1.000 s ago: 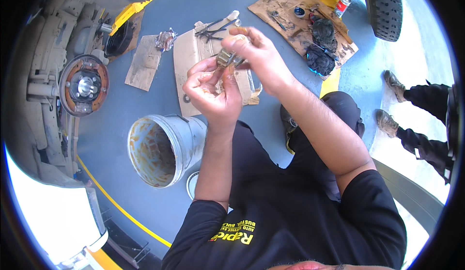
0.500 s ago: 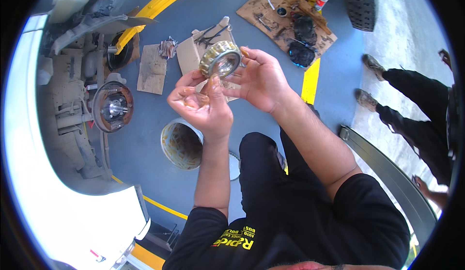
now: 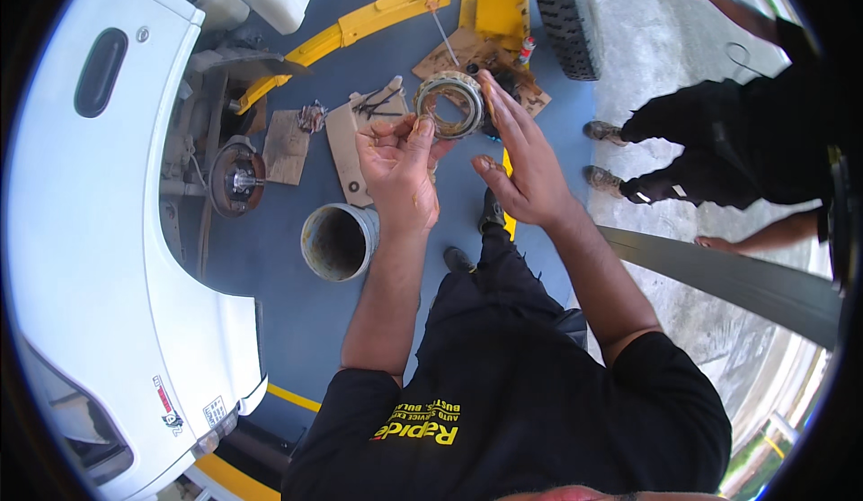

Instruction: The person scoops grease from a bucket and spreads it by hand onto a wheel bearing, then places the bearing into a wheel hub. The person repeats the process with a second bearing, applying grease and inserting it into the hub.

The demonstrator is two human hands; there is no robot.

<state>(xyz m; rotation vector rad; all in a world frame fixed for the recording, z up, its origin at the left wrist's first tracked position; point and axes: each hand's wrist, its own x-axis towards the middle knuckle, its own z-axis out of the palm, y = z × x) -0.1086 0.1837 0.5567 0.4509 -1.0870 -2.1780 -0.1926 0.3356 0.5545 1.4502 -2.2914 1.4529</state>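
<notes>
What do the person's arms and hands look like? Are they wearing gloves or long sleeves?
No gloves: the left hand and right hand are bare, with brownish grease smeared on the fingers and palms. The forearms are bare too. The black T-shirt has short sleeves ending near the upper arm, and yellow print on the chest. No watch or rings show.
</notes>
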